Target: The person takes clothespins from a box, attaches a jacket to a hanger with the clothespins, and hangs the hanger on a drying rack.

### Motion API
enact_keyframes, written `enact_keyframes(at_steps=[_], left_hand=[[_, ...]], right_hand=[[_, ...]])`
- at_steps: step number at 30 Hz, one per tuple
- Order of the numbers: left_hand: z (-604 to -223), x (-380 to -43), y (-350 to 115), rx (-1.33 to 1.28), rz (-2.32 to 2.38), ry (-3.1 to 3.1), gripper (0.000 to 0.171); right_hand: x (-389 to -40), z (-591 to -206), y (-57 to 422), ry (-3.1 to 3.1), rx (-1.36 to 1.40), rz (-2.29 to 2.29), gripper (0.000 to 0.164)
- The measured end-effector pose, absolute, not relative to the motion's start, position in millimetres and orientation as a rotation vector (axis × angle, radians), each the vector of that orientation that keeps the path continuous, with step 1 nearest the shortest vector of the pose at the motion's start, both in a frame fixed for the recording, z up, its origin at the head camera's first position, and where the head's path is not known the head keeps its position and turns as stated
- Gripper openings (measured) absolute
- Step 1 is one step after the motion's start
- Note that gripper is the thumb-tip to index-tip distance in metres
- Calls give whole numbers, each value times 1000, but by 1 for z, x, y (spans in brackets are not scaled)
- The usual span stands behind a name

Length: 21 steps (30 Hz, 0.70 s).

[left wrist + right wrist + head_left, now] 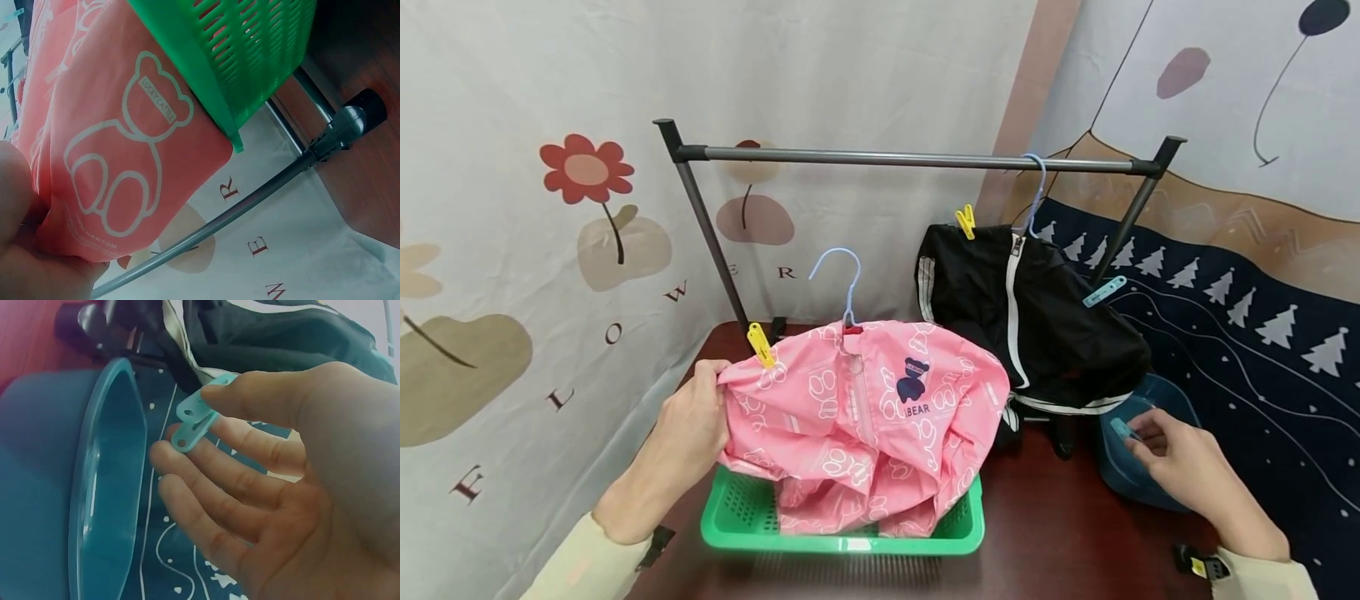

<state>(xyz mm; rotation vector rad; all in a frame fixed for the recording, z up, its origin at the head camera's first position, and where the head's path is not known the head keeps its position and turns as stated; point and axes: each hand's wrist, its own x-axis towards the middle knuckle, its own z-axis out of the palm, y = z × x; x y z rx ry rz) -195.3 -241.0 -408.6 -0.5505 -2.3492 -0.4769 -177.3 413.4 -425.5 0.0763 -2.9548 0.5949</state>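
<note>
My left hand (694, 425) grips the left shoulder edge of a pink jacket (820, 417) printed with white bears. The jacket is on a light blue hanger (852, 287), its lower part lying in a green basket (842, 546). A yellow clothespin (761, 345) is clipped on the jacket's left shoulder. My right hand (1180, 462) pinches a light blue clothespin (199, 412) between thumb and fingers, above a blue bin (1146, 483). The pink jacket's hook is free of the rail.
A grey metal rack (880, 157) stands behind the basket on a dark red table (1030, 533). From its right end hangs a black jacket (1060, 325), with a yellow clothespin (966, 222) and a blue clothespin (1105, 292) on its shoulders. Printed cloth (850, 67) backs the table.
</note>
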Motion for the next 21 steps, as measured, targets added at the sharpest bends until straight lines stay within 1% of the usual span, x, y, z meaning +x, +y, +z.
enact_keyframes(at_steps=[11, 21], left_hand=[[-410, -196, -240, -546, -491, -2342, 38], [-411, -197, -241, -546, -484, -2327, 37]], right_hand=[[-176, -428, 396, -2973, 160, 608, 14], [-174, -424, 372, -2918, 302, 606, 18]])
